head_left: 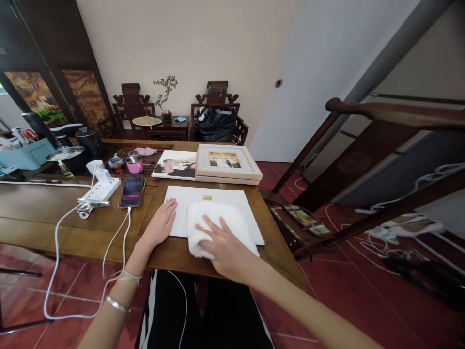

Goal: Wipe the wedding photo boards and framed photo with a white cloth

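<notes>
A flat white panel [225, 195] with a small gold-coloured piece [207, 198] near its far edge lies on the wooden table in front of me. My left hand [162, 224] rests on the panel's left edge, fingers stretched out and holding nothing. On the panel's right part lies a fluffy white cloth [232, 220], which overhangs the near edge. My right hand [223, 247] presses on this cloth from above with its fingers spread. The cloth hides the panel's near middle.
Behind the panel lie framed photos [250, 165] and a photo print [163, 169]. To the left are a phone [132, 191] on a charging cable, a power strip [103, 189], a pink cup [134, 165] and a blue bin [29, 154]. A wooden chair [363, 150] stands at the right.
</notes>
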A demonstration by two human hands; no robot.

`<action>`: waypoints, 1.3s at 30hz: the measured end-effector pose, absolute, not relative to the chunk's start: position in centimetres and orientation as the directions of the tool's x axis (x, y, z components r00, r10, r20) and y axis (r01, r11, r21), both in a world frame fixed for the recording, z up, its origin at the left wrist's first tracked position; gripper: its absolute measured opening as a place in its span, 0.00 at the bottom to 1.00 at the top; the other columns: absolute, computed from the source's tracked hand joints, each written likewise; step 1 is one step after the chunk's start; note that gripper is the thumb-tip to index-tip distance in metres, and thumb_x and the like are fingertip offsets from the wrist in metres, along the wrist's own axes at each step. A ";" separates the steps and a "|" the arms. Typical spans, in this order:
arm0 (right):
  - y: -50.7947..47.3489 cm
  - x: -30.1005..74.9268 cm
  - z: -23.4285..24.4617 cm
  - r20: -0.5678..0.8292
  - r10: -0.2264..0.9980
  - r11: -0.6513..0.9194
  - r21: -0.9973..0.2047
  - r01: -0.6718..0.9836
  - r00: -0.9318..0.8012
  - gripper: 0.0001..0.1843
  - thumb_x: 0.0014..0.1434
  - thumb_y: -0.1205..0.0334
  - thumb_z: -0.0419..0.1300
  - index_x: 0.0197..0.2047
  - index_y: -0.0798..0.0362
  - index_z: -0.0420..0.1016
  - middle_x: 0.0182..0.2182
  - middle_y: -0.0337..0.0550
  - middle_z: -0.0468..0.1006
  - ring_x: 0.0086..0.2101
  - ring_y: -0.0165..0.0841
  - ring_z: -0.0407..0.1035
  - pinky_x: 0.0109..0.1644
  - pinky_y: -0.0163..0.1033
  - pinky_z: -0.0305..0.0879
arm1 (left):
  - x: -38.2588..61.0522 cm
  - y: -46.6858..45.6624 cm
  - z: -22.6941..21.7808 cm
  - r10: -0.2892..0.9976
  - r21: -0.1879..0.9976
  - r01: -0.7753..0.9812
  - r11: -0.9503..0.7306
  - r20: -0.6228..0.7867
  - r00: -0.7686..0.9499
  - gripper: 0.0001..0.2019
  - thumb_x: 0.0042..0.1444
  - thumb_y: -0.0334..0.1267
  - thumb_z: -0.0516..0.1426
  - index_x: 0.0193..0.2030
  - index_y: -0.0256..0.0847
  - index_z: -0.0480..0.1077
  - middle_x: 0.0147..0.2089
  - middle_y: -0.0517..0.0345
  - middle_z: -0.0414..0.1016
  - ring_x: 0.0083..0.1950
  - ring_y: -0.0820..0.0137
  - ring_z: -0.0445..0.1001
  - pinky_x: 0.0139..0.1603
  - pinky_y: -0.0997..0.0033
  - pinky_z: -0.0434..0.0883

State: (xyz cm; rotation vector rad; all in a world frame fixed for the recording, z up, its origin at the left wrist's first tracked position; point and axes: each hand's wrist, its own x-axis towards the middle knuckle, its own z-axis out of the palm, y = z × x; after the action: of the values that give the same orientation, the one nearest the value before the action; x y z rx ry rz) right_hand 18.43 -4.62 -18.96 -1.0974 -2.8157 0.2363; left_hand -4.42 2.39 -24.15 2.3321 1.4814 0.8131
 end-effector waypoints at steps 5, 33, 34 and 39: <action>-3.3 18.1 -18.8 0.028 0.689 0.706 -0.252 0.662 -0.724 0.27 0.44 0.77 0.49 0.48 0.55 0.70 0.61 0.51 0.59 0.63 0.48 0.38 0.61 0.63 0.39 | -4.4 2.4 -24.1 0.892 0.496 0.746 -0.445 0.316 0.321 0.23 0.64 0.42 0.40 0.58 0.33 0.62 0.64 0.45 0.58 0.66 0.64 0.53 0.66 0.55 0.51; -0.9 16.5 -18.9 0.083 0.685 0.713 -0.280 0.643 -0.723 0.27 0.47 0.75 0.50 0.52 0.56 0.67 0.58 0.55 0.62 0.62 0.44 0.43 0.63 0.58 0.37 | -4.5 2.4 -24.2 0.892 0.510 0.735 -0.446 0.322 0.317 0.23 0.64 0.42 0.40 0.58 0.33 0.62 0.64 0.46 0.59 0.66 0.64 0.54 0.66 0.55 0.51; 0.4 16.3 -19.0 0.082 0.706 0.696 -0.267 0.667 -0.704 0.27 0.48 0.75 0.49 0.53 0.57 0.66 0.57 0.56 0.64 0.62 0.45 0.43 0.63 0.58 0.37 | -4.4 2.4 -24.2 0.894 0.518 0.732 -0.442 0.321 0.313 0.22 0.64 0.42 0.40 0.58 0.34 0.62 0.64 0.46 0.59 0.66 0.64 0.54 0.66 0.55 0.51; 4.6 14.0 -19.4 0.073 0.822 0.567 -0.197 0.800 -0.565 0.27 0.50 0.75 0.48 0.55 0.59 0.64 0.58 0.58 0.61 0.61 0.51 0.42 0.59 0.67 0.36 | -4.3 2.0 -23.6 0.895 0.607 0.662 -0.440 0.356 0.269 0.24 0.64 0.43 0.41 0.63 0.34 0.55 0.66 0.48 0.55 0.67 0.66 0.52 0.67 0.60 0.49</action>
State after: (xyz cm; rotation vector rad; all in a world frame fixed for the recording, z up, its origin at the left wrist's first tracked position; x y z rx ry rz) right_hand 13.95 4.60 -19.37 -1.3774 -2.6397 0.2121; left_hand -4.26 1.98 -23.57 2.2078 1.4206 0.9631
